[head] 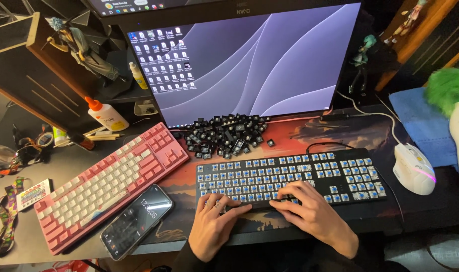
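A black keyboard (pixel 290 174) with its keycaps off and blue switches bare lies on the desk mat in front of the monitor. My left hand (pixel 212 224) rests at its near left edge, fingertips on the bottom row. My right hand (pixel 312 211) lies over the lower middle rows, fingers spread and pressing on the switches. Neither hand holds a loose object. A heap of black keycaps (pixel 224 135) sits just beyond the keyboard, under the screen.
A pink and white keyboard (pixel 111 184) lies angled at left, a phone (pixel 136 220) beside it. A white mouse (pixel 413 168) is at right, a glue bottle (pixel 106 115) at back left. The monitor (pixel 249 58) stands behind. Figurines and a blue cloth (pixel 423 123) flank it.
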